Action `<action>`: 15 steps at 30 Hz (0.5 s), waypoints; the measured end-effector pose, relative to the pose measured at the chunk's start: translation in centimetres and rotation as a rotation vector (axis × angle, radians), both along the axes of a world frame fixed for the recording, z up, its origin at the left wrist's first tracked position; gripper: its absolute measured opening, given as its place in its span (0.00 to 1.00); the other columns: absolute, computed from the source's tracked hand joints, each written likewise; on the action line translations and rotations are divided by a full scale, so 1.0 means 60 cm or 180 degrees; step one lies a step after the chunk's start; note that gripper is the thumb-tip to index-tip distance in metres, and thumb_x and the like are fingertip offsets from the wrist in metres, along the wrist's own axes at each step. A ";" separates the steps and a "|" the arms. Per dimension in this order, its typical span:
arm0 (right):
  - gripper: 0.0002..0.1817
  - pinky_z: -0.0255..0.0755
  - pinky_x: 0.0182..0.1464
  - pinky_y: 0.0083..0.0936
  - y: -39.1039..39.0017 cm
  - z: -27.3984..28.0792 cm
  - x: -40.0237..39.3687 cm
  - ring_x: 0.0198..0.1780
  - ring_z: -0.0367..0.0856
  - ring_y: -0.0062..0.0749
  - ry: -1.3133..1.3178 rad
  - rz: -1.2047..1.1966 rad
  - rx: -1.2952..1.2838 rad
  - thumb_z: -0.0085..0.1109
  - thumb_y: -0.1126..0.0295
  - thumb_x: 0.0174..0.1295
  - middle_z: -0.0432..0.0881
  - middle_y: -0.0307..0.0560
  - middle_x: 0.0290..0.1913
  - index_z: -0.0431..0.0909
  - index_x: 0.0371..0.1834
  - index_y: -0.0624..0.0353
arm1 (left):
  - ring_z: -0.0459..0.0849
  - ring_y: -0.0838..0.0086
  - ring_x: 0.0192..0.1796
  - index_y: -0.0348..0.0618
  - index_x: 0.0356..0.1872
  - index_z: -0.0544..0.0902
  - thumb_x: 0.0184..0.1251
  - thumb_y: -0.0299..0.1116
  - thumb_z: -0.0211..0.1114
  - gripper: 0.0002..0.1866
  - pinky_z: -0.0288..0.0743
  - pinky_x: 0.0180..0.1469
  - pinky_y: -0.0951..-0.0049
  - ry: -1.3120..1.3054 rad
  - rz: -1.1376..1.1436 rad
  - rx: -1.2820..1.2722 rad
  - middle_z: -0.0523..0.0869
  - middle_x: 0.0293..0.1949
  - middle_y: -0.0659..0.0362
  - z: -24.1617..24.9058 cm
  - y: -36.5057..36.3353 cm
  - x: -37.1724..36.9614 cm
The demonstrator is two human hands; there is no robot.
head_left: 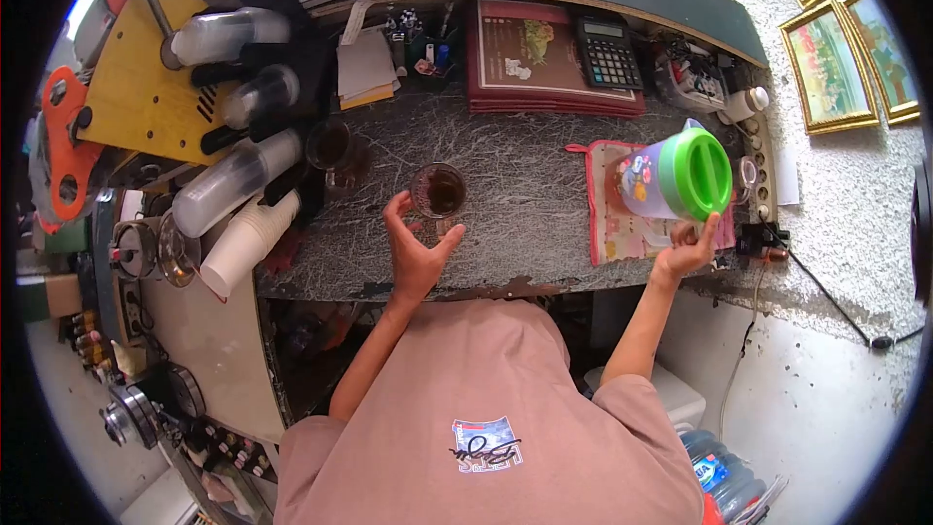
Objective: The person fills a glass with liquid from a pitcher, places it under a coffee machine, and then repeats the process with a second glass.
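My left hand (420,261) curves around the lower part of a clear drinking glass (440,191) with dark liquid in it. Its fingers are at the glass's left side and the thumb is at the right. With curled fingers, my right hand (688,251) is at the near side of a plastic pitcher (641,181) with a green lid (702,175), one digit reaching up to the lid's edge. The handle is mostly hidden by the hand. Under the pitcher lies a pink-edged cloth (604,248). Another dark drink stands in a glass (332,146) to the left.
Stacked plastic cups (238,185) and paper cups (248,245) jut out at the left beside a yellow panel (146,68). Along the back are maroon folders (520,58), a calculator (607,51) and a pen holder (428,53). A cable (826,282) runs at the right.
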State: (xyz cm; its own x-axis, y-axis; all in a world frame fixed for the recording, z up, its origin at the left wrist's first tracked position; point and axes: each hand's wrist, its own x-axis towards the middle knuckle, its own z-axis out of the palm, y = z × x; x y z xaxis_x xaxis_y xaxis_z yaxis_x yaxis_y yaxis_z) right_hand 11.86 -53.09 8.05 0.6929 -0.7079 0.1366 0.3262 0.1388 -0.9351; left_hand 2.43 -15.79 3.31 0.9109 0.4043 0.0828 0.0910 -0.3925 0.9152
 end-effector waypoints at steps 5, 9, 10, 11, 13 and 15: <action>0.20 0.61 0.32 0.20 0.018 0.004 -0.003 0.27 0.68 0.16 0.0535 -0.0314 -0.0415 0.66 0.52 0.71 0.76 0.35 0.28 0.82 0.34 0.62 | 0.69 0.56 0.72 0.38 0.75 0.55 0.56 0.39 0.82 0.53 0.70 0.68 0.55 0.0214 -0.0016 0.0020 0.67 0.68 0.44 0.017 -0.001 0.025; 0.20 0.67 0.42 0.24 0.039 0.029 -0.011 0.38 0.74 0.22 0.0701 -0.0596 -0.0956 0.67 0.54 0.70 0.77 0.41 0.38 0.79 0.43 0.64 | 0.68 0.55 0.74 0.39 0.76 0.54 0.56 0.38 0.82 0.53 0.68 0.71 0.55 0.0148 -0.0130 -0.0161 0.63 0.73 0.43 0.006 -0.001 0.040; 0.21 0.68 0.48 0.29 0.041 0.027 -0.016 0.44 0.74 0.27 0.0478 -0.1395 -0.2059 0.69 0.56 0.69 0.76 0.44 0.42 0.76 0.47 0.65 | 0.68 0.55 0.74 0.39 0.76 0.54 0.57 0.37 0.82 0.52 0.67 0.72 0.54 0.0085 -0.0130 -0.0173 0.63 0.73 0.42 0.004 -0.002 0.040; 0.23 0.70 0.55 0.33 0.045 0.026 -0.021 0.50 0.75 0.32 0.0219 -0.2186 -0.3155 0.70 0.58 0.67 0.74 0.46 0.46 0.73 0.50 0.65 | 0.68 0.55 0.74 0.39 0.76 0.54 0.57 0.37 0.82 0.52 0.67 0.72 0.54 0.0090 -0.0105 -0.0159 0.63 0.73 0.42 0.004 -0.004 0.036; 0.23 0.69 0.58 0.36 0.066 0.043 -0.033 0.51 0.75 0.37 -0.0441 -0.1635 -0.3504 0.71 0.59 0.66 0.73 0.48 0.47 0.71 0.51 0.65 | 0.70 0.58 0.72 0.41 0.73 0.56 0.59 0.35 0.80 0.48 0.70 0.69 0.57 0.0285 0.0055 -0.0411 0.66 0.70 0.44 0.017 -0.016 0.024; 0.21 0.69 0.61 0.40 0.121 0.043 -0.046 0.53 0.76 0.43 -0.0948 -0.0432 -0.3498 0.72 0.65 0.64 0.74 0.51 0.49 0.72 0.50 0.63 | 0.72 0.61 0.70 0.41 0.70 0.60 0.62 0.34 0.78 0.42 0.72 0.67 0.58 0.0295 0.0081 -0.0424 0.69 0.67 0.47 -0.006 -0.018 0.004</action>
